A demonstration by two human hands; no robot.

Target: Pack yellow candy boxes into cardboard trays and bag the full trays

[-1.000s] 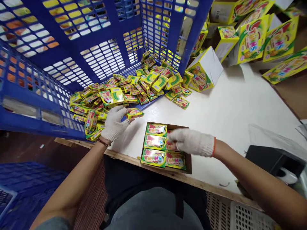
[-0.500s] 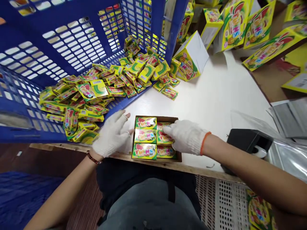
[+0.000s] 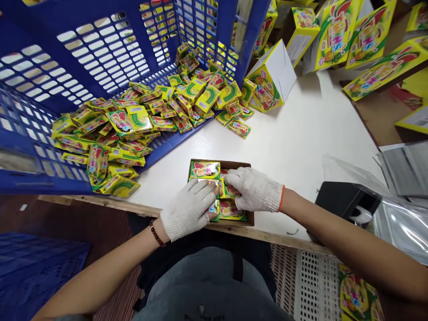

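- From my end I see two hands in white gloves, both over one open carton [image 3: 250, 217] at the table's [image 3: 287, 138] near edge.
- Inside it I count six small packs [image 3: 232, 209], two columns of three, partly hidden by the hands.
- My left hand [image 3: 189, 207] lies open across the left column, fingers stretched out over the lower two packs.
- My right hand [image 3: 256, 189] curls its fingers onto the right column's middle pack [image 3: 227, 189]; I cannot tell whether it grips.
- One blue basket [image 3: 36, 26] lies ahead, its heap of packs [image 3: 129, 120] too jumbled to count.
- One black dispenser [image 3: 347, 203] sits at right.
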